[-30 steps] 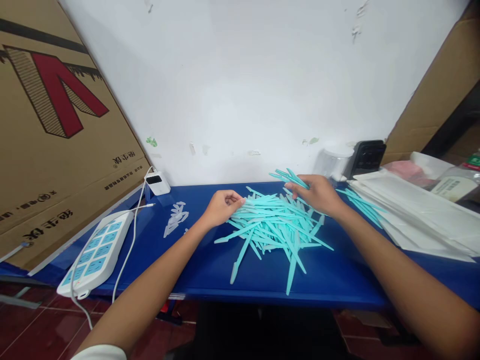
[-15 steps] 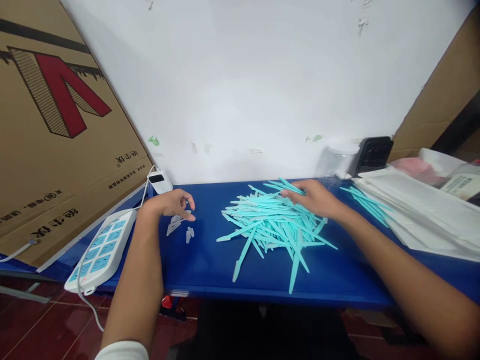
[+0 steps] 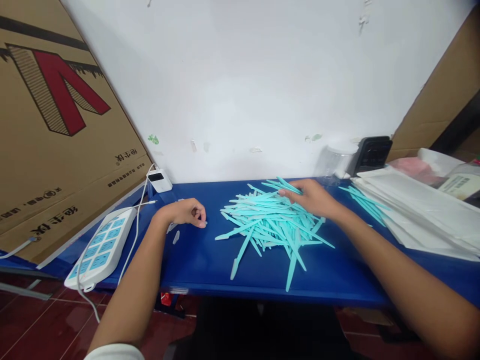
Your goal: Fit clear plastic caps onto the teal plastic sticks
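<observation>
Left hand [image 3: 185,212] shifted rightward, its narrowed fingers seemingly holding a translucent plastic piece [image 3: 206,224]; right hand [image 3: 314,196] gripped slim turquoise plastic sticks [image 3: 285,185]. Picking-up seemed underway, next needing steady pinch.

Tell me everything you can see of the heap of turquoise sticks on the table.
The heap of thin turquoise, plastic-looking sticks lies tangled on the smooth blue tabletop, its sticks crossing at many angles. Several show paler, whitish ends. Most are bunched in the middle; a few stick out to the left and toward the near edge. At its far right side, the right hand holds a bundle of similar turquoise sticks; whether they touch the heap is unclear.
</observation>
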The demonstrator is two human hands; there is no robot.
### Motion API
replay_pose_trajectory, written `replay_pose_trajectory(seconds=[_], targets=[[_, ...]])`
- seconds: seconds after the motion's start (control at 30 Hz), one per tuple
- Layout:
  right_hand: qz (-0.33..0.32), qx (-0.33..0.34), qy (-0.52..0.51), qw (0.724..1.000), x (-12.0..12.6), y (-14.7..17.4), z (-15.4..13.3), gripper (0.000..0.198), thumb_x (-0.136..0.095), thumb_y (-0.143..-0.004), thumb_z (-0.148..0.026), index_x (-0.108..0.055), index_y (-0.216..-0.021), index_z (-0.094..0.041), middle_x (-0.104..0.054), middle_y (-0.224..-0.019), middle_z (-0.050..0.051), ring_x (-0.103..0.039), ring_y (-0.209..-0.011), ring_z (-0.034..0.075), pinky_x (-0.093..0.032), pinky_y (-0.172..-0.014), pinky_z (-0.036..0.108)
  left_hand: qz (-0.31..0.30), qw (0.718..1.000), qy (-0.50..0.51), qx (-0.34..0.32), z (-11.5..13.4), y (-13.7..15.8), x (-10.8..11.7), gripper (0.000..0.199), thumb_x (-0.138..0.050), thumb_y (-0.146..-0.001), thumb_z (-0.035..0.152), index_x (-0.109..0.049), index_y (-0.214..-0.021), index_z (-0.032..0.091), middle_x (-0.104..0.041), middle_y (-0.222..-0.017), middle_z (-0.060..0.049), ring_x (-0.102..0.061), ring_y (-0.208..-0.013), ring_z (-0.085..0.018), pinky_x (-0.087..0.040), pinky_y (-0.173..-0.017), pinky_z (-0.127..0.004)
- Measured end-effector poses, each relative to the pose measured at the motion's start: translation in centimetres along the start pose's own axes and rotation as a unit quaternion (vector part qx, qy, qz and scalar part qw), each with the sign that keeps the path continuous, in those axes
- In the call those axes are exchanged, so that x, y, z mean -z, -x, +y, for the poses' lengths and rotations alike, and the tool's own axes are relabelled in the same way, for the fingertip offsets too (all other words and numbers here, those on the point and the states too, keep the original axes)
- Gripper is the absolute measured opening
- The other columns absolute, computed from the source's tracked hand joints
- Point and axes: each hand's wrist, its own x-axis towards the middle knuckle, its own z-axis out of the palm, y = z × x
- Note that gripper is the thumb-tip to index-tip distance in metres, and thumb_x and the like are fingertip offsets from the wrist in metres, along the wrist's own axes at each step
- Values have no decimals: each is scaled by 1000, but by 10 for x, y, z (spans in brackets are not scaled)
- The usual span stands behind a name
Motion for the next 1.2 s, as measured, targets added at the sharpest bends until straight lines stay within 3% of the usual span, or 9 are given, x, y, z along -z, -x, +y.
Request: replay_pose_trajectory(seconds=[0.13, 0.2, 0.27, 0.37, 0.43, 0.6, 0.83, 1.2], targets=[[-15, 2, -11, 1000, -1, 1, -2, 54, -56, -95, -66, -67, -73, -19, -66, -67, 1, -49, -58, 15, -34, -59, 30, 172, 980, 58, -85, 24, -22, -18, 35, -83, -77, 51, -77, -85, 18, -73, -80, -5, -60, -68, -15, -46, -63, -25], [-25, 1, -13, 1000, -2, 2, -6, 53, -55, -96, -64, -65, -70, -19, -64, -65, 1, -46, -56, 15, -33, -59, 31, 257, 948, 148, -118, 36, -33, -29, 39, -82, -79, 51, -76, -95, 16, -73, -82, -5, -61, -68, -15, -49, -62, -25], [-41, -4, -30, 999, -2, 3, -11, 53, -55, -97, -63, -64, -69, -19, -67, -71, 2, -46, -56, 14, -34, -61, 31, 289, 913, 249, -145, 46, -42, -40, 48, -81, -81, 53, -74, -110, 16, -73, -82, -6, -65, -68, -16, -53, -61, -26], [-79, 1, -84, 993, -2, 6, -20, 49, -55, -97, -59, -64, -69, -20, -74, -91, 7, -61, -74, 20, -41, -71, 32, 291, 877, 347, -160, 58, -50, -55, 53, -80, -84, 54, -71, -118, 14, -77, -88, -10, -73, -75, -19, -56, -62, -27], [-98, 16, -111, 989, -4, 8, -25, 46, -55, -99, -55, -64, -69, -20, -72, -91, 7, -65, -88, 24, -42, -78, 33, 284, 862, 395, -145, 65, -53, -62, 50, -79, -85, 54, -69, -113, 14, -80, -98, -14, -77, -82, -22, -60, -65, -29], [-110, 57, -84, 989, -9, 10, -32, 44, -52, -101, -52, -72, -77, -21, -61, -75, 2, -53, -69, 18, -37, -68, 31, 267, 834, 468, -118, 77, -58, -75, 48, -80, -85, 55, -58, -101, 16, -78, -117, -19, -79, -95, -28, -64, -69, -33], [-109, 56, -74, 990, -12, 11, -34, 47, -54, -100, -56, -75, -77, -20, -58, -71, 0, -46, -63, 15, -34, -62, 30, 277, 842, 446, -123, 82, -62, -84, 48, -84, -81, 54, -66, -98, 12, -81, -97, -16, -79, -84, -26, -60, -63, -28], [-106, 54, -79, 990, -9, 9, -30, 43, -56, -98, -51, -75, -74, -21, -55, -68, 0, -46, -63, 16, -33, -61, 30, 278, 852, 424, -129, 81, -59, -83, 48, -84, -79, 55, -70, -96, 13, -81, -95, -13, -77, -77, -22, -57, -59, -27]])
